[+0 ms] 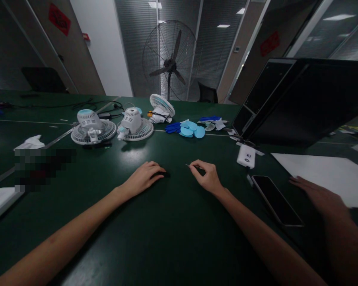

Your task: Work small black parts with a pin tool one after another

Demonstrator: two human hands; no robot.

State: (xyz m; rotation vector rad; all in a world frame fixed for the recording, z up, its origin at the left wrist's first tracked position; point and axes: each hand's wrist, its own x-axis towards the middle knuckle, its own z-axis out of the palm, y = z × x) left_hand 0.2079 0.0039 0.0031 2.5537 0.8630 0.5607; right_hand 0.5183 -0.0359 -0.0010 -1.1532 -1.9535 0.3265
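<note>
My left hand rests low over the green table, its fingers drawn together around a small dark object that pokes out past the fingertips; I cannot make out its kind. A short gap to the right, my right hand pinches a thin metal pin between thumb and index finger. The pin points left, towards my left hand, and does not touch it. Beyond both hands lie light-blue fan blades beside a dark blue glove.
White desk fans lie at the back left. On the right are a smartphone, a white power bank, a white sheet and a large black monitor. Another person's hand reaches in by the sheet.
</note>
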